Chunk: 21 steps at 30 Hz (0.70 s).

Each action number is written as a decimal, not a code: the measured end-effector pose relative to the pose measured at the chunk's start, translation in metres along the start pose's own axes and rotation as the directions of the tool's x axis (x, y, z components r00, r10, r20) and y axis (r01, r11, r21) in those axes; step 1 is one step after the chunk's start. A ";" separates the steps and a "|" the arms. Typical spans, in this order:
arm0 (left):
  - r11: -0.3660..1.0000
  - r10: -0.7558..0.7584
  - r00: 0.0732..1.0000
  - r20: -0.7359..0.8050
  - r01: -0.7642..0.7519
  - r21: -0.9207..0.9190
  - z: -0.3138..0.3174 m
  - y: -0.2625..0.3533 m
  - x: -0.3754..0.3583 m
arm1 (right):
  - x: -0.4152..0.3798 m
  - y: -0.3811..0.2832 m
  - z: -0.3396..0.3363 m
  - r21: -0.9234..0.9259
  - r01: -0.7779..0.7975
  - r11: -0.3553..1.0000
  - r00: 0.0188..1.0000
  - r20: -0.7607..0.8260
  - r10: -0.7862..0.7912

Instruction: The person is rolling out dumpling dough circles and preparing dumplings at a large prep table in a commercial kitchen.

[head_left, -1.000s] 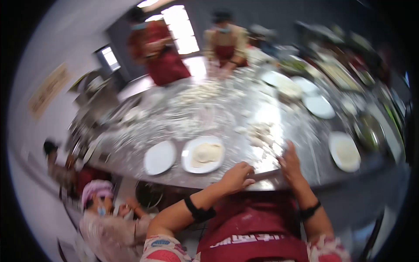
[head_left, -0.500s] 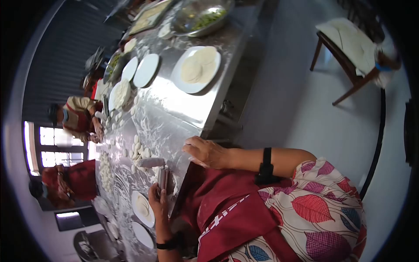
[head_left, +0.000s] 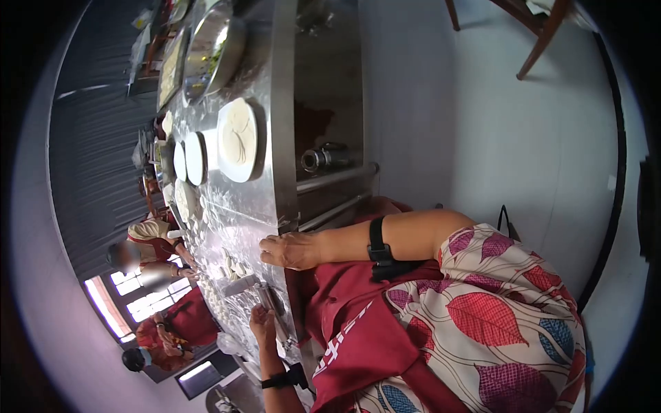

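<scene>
My left hand point(head_left: 262, 323) grips one end of a slim rolling pin point(head_left: 266, 297) lying on the floured steel table point(head_left: 284, 103) near its edge. A pale log of dough point(head_left: 239, 284) lies just beyond the pin. My right hand point(head_left: 292, 249) rests flat on the table edge with its fingers spread and holds nothing. Small cut dough pieces point(head_left: 233, 264) are scattered between the two hands. Both wrists wear black bands, and a red apron covers my front.
A white plate of flat dough rounds point(head_left: 237, 131) and two smaller plates point(head_left: 188, 159) sit farther along. A metal bowl of greens point(head_left: 212, 49) and a tray point(head_left: 171, 67) lie beyond. Two people in red aprons point(head_left: 157, 242) work across the table. Wooden chair legs point(head_left: 542, 31) stand on the floor.
The view has swung to the right and tilted, so floor and chair show. My left hand keeps hold of the rolling pin; my right hand has left it and lies on the table edge.
</scene>
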State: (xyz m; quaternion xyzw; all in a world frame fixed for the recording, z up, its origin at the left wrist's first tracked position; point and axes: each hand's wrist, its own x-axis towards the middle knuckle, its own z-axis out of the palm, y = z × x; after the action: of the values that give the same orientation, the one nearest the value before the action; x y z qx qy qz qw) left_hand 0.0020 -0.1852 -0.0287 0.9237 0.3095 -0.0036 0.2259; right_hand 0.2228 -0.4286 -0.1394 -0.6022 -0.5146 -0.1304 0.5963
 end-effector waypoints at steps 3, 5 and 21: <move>0.990 0.032 0.999 0.018 -0.034 0.140 -0.008 -0.007 0.006 | 0.003 -0.001 0.010 -0.014 -0.008 1.000 1.000 0.009 0.008; 0.985 0.031 0.999 0.029 -0.035 0.171 -0.010 -0.010 0.009 | 0.003 0.001 0.010 -0.024 -0.001 1.000 1.000 -0.005 0.001; 0.992 0.006 0.996 0.094 -0.018 0.128 -0.013 0.005 0.010 | 0.004 0.001 0.017 0.007 0.000 1.000 0.994 -0.109 0.001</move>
State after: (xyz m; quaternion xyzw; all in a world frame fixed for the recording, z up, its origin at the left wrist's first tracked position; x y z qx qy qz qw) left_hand 0.0113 -0.1777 -0.0158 0.9369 0.2922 -0.0656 0.1802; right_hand 0.2177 -0.4116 -0.1414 -0.5922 -0.4814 -0.1612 0.6258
